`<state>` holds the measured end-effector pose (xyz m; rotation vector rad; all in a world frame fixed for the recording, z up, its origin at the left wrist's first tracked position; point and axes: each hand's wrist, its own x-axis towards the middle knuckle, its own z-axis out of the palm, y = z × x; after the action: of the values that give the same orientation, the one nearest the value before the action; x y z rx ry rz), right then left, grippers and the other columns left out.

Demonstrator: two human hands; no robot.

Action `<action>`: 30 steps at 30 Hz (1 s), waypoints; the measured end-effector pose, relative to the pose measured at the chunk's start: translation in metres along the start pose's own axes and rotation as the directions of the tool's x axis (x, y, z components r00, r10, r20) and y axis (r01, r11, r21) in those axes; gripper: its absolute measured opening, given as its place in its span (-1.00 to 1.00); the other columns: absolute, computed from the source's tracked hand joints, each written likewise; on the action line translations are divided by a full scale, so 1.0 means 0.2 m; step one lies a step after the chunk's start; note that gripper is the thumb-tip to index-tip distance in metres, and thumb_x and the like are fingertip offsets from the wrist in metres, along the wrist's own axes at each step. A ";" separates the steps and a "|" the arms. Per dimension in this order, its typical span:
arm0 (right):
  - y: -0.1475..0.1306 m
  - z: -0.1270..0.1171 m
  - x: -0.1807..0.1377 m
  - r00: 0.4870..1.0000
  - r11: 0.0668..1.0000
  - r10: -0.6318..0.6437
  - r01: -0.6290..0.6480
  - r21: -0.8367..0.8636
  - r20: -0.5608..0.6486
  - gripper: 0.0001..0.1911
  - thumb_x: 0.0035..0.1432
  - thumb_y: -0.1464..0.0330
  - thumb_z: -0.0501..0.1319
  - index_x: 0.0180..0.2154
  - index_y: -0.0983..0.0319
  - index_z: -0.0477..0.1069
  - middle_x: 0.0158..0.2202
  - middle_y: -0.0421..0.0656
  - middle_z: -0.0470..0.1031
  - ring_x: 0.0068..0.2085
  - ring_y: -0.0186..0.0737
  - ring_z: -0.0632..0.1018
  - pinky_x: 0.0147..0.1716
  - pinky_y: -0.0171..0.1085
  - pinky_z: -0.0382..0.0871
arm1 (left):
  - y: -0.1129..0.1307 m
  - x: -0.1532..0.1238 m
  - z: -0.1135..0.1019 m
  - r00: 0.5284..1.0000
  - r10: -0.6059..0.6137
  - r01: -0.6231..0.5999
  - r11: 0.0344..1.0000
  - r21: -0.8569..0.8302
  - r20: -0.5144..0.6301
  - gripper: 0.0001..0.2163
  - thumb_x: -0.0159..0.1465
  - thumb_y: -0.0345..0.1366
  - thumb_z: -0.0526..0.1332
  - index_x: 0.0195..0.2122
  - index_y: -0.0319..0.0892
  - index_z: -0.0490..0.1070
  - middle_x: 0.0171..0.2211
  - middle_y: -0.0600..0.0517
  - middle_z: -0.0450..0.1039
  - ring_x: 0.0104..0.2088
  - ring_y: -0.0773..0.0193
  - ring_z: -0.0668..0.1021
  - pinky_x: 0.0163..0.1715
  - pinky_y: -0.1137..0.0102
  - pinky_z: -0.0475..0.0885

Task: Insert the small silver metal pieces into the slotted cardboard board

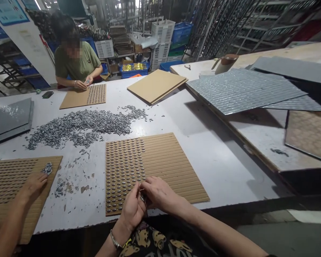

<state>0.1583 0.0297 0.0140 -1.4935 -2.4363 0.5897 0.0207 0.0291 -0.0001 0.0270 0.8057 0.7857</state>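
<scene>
1. On the white tabletop [216, 160], I see the brown ridged cardboard sheet [173, 164]: its left part carries rows of small grey pointed-oval pieces [125, 167]; its right part is bare.
2. Over its near edge, my left hand [133, 206] cups loose pieces, fingers curled; what my right hand's [160, 192] fingers grasp, I cannot tell.

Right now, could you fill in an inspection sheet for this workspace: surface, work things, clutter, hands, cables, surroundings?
Surface: white table, with worn, stained patches left of the nearest panel.
Work things: ribbed brown panel, rows of small dark pieces on its left part; big loose pile beyond, to the left.
Clutter: stray bits among the worn patches.
Hands: left hand and right hand together over the panel's near edge; what lies between them is mostly hidden.
Cables: nothing seen.
Surroundings: co-worker opposite; another's hand at left; stacked crates behind.
</scene>
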 end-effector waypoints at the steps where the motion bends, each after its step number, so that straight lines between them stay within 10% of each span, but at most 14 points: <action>1: 0.01 0.00 0.00 1.000 1.000 -0.001 0.001 0.022 -0.015 -0.97 0.14 0.43 0.21 -0.32 0.23 0.37 -0.33 -0.15 0.43 -0.36 -0.24 0.37 -0.37 -0.27 0.16 | 0.00 0.00 0.00 1.000 0.013 -0.013 1.000 0.018 0.004 -0.81 0.25 -0.22 0.23 -0.36 -0.26 0.49 -0.30 -0.08 0.54 -0.16 0.16 0.55 -0.09 0.31 0.43; 14: 0.01 0.06 -0.02 0.926 0.871 0.211 -0.032 0.490 -0.314 -0.92 0.29 0.36 0.11 -0.24 0.19 0.37 -0.30 -0.16 0.44 -0.27 -0.25 0.45 -0.28 -0.30 0.30 | 0.06 -0.05 -0.03 0.996 0.091 -0.086 0.923 0.376 0.006 -0.72 0.08 -0.15 0.39 -0.37 -0.21 0.36 -0.48 0.11 0.35 -0.59 0.51 0.35 -0.65 0.59 0.16; 25: 0.04 0.00 -0.03 0.968 0.928 0.080 0.016 0.372 -0.240 -0.83 0.32 0.34 0.06 -0.33 0.20 0.36 -0.36 -0.17 0.40 -0.34 -0.29 0.42 -0.36 -0.34 0.24 | 0.03 -0.03 -0.03 0.995 0.104 -0.098 0.945 0.313 -0.003 -0.75 0.10 -0.20 0.37 -0.38 -0.26 0.38 -0.52 0.10 0.35 -0.63 0.53 0.34 -0.73 0.63 0.09; 30: 0.25 -0.01 0.16 0.853 0.916 0.369 -0.265 0.302 -0.370 -0.76 0.30 0.34 0.07 -0.43 0.23 0.33 -0.44 -0.17 0.41 -0.37 -0.26 0.41 -0.34 -0.32 0.22 | 0.06 -0.03 -0.03 0.997 0.042 -0.028 0.982 0.189 -0.071 -0.89 0.16 -0.43 0.31 -0.29 -0.30 0.45 -0.36 -0.05 0.48 -0.43 0.42 0.51 -0.50 0.59 0.41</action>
<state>0.1845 0.0778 -0.0072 -1.7227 -1.7398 0.5310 0.0078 0.0330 0.0032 0.1818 0.9509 0.7447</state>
